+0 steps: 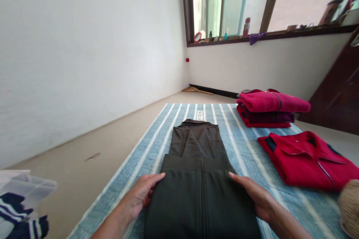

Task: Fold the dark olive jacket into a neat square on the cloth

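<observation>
A dark grey-green zip jacket (179, 194) lies lengthwise on the striped blue cloth, its collar at the far end and its sleeves folded in across the back. The lower part, with the zip down its middle, is doubled up toward the collar. At the left edge of this folded part my left hand (143, 190) grips the fabric, thumb on top and fingers underneath. My right hand (254, 194) pinches the opposite edge in the same way, its fingers mostly hidden under the cloth.
A folded red jacket (311, 160) lies to the right, with a stack of folded red and purple clothes (272, 106) behind it. The striped cloth (146, 160) covers the table. A beige knitted thing (350, 205) sits at the right edge; a plastic bag (30, 188) and navy striped fabric are lower left.
</observation>
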`<state>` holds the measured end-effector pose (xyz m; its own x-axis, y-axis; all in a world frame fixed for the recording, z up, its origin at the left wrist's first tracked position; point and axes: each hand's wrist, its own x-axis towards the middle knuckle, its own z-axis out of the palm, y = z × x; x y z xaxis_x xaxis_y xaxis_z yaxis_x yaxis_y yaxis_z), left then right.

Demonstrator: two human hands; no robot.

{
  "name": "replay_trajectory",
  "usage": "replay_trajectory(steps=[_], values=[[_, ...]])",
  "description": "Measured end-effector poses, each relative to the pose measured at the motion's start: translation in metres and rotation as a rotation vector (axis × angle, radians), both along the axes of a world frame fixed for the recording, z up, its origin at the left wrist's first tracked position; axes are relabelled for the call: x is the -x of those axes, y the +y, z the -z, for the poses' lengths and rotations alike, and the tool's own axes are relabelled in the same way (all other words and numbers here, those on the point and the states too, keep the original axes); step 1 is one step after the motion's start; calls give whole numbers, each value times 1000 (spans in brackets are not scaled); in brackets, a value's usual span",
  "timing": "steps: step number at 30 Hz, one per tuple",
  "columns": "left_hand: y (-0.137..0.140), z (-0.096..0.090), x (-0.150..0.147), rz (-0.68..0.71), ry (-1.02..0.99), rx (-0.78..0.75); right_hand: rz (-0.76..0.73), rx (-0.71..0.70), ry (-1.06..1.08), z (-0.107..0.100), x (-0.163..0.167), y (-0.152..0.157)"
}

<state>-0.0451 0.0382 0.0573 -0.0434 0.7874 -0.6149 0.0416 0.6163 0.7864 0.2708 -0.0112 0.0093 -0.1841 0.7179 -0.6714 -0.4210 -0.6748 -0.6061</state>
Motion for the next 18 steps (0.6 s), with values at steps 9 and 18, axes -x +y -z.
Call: replay_trajectory(steps=[9, 18], values=[[1, 8, -6, -50, -114, -70, 87, 37, -25, 12, 7, -11], [0, 1, -15, -59, -259, -129, 38, -46, -57, -14, 12, -9]])
